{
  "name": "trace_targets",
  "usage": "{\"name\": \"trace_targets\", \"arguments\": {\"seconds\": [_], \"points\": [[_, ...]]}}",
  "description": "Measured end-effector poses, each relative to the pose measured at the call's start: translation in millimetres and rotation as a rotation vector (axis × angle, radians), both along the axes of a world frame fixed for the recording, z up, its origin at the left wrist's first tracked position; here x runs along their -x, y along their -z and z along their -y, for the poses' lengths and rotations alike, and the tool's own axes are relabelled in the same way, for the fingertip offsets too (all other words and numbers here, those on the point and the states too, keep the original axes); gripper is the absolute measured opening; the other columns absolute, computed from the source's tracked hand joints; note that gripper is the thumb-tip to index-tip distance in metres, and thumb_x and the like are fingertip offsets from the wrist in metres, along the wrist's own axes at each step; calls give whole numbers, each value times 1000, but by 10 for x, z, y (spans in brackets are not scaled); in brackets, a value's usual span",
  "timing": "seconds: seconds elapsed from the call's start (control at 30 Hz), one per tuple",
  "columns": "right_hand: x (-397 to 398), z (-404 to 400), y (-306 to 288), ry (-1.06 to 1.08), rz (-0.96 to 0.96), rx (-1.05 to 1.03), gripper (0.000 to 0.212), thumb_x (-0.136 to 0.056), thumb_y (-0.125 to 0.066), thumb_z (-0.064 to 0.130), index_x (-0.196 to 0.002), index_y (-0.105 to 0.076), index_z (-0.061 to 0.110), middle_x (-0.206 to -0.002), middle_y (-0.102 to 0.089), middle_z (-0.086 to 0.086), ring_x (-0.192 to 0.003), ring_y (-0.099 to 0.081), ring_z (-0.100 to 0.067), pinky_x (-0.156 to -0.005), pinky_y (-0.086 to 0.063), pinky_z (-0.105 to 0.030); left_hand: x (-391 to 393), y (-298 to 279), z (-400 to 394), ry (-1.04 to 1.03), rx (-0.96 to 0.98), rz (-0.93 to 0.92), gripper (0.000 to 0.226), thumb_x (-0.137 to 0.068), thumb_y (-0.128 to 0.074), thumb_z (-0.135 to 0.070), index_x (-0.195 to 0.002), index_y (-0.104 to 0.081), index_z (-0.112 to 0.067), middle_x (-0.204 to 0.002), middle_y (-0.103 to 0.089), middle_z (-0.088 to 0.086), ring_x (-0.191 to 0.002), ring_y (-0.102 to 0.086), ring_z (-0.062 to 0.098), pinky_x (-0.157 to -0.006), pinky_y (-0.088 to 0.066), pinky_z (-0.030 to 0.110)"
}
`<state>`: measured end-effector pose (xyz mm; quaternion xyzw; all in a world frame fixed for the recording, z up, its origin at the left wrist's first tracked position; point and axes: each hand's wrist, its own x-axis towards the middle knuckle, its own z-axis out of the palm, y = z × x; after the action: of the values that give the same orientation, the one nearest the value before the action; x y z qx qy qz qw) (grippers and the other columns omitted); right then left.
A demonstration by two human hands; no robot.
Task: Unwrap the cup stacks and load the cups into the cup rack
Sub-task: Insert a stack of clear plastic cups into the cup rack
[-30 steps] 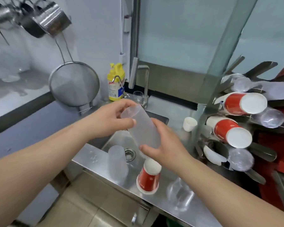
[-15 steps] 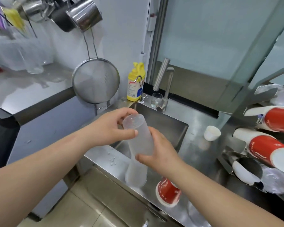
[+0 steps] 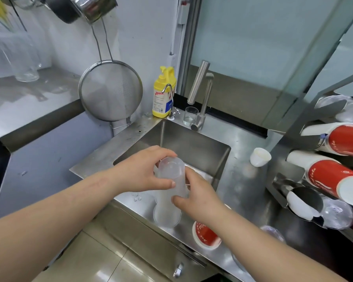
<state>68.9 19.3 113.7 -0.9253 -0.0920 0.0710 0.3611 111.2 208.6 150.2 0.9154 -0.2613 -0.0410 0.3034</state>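
I hold a stack of frosted clear plastic cups (image 3: 172, 176) upside down over the front rim of the sink. My left hand (image 3: 145, 169) grips its top end. My right hand (image 3: 196, 195) grips its side lower down. Directly below it another frosted cup stack (image 3: 166, 215) stands on the counter, and the held stack touches or sits over it. A red paper cup stack (image 3: 206, 234) stands upside down just to the right. The cup rack (image 3: 293, 176) at the right holds red paper cup stacks (image 3: 330, 176) and clear cups (image 3: 337, 215).
The steel sink (image 3: 177, 145) lies behind my hands, with a tap (image 3: 200, 94), a glass (image 3: 190, 116) and a yellow soap bottle (image 3: 163, 94) at its back. A small white cup (image 3: 260, 156) sits on the counter. A strainer (image 3: 110, 90) hangs at the left.
My hands have brought the clear cup stack from a tilt to upright and down onto the stack standing on the counter. The view has shifted left and down.
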Motion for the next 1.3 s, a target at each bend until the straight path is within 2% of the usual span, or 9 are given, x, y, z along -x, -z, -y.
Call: {"name": "trace_targets", "arguments": {"seconds": [0.17, 0.3, 0.43, 0.6, 0.77, 1.03, 1.13, 1.2, 1.3], "points": [[40, 27, 108, 21, -22, 28, 67, -68, -66, 33, -130, -42, 38, -122, -56, 14, -112, -55, -8, -95, -49, -34, 37, 185, 52, 32, 9, -40, 69, -70, -76, -48, -131, -48, -32, -103, -42, -25, -96, -47, -12, -75, -35, 2], [63, 37, 154, 24, -21, 51, 67, -74, -67, 31, -135, -38, 38, -123, -55, 13, -110, -54, -9, -95, -47, -31, 52, 366, 74, 54, 0, -66, 72, -70, -78, -45, -133, -47, -33, -112, -47, -14, -103, -49, 0, -79, -38, 6], [104, 44, 200, 22, -57, 87, 62, -79, -66, 25, -135, -40, 35, -117, -51, 12, -99, -54, -7, -89, -44, -22, 85, 534, 84, 78, -17, -96, 70, -71, -78, -42, -132, -47, -35, -114, -48, -12, -103, -50, 3, -82, -44, 12], [165, -7, 244, 12, -81, 172, 61, -82, -60, 21, -138, -40, 30, -128, -53, 2, -115, -54, -18, -96, -47, -38, 122, 720, 81, 83, -22, -125, 70, -70, -78, -42, -131, -46, -40, -111, -46, -18, -105, -45, -5, -80, -36, 4], [166, -31, 273, 15, -96, 219, 60, -82, -58, 20, -139, -39, 29, -126, -56, -3, -111, -56, -23, -91, -48, -37, 143, 791, 93, 54, -7, -140, 71, -68, -79, -39, -131, -46, -41, -111, -43, -22, -105, -45, -7, -81, -35, 3], [153, -29, 231, -15, -145, 253, 60, -81, -56, 24, -138, -37, 28, -130, -52, -3, -113, -54, -24, -93, -48, -41, 182, 873, 64, 5, 17, -197, 73, -69, -77, -40, -133, -41, -43, -118, -48, -20, -104, -47, -7, -77, -38, 7], [143, -17, 166, -20, -165, 250, 52, -82, -52, 20, -133, -41, 26, -127, -51, -3, -111, -53, -24, -91, -48, -36, 206, 970, 9, -22, 66, -272, 71, -68, -78, -38, -128, -42, -49, -121, -50, -24, -109, -46, -7, -74, -45, 12], [137, -15, 133, -19, -150, 230, 54, -83, -49, 18, -136, -39, 27, -134, -46, -2, -116, -51, -23, -93, -45, -34, 239, 1064, -26, -48, 68, -316, 76, -68, -79, -39, -132, -40, -48, -124, -50, -28, -112, -46, -4, -81, -45, 16], [121, -55, 115, -37, -155, 221, 68, -86, -47, 19, -149, -23, 29, -152, -29, 1, -136, -36, -19, -108, -37, -36, 298, 1234, -47, -87, 35, -344, 80, -67, -78, -42, -136, -37, -45, -128, -52, -20, -117, -47, 7, -94, -42, 26]]}}
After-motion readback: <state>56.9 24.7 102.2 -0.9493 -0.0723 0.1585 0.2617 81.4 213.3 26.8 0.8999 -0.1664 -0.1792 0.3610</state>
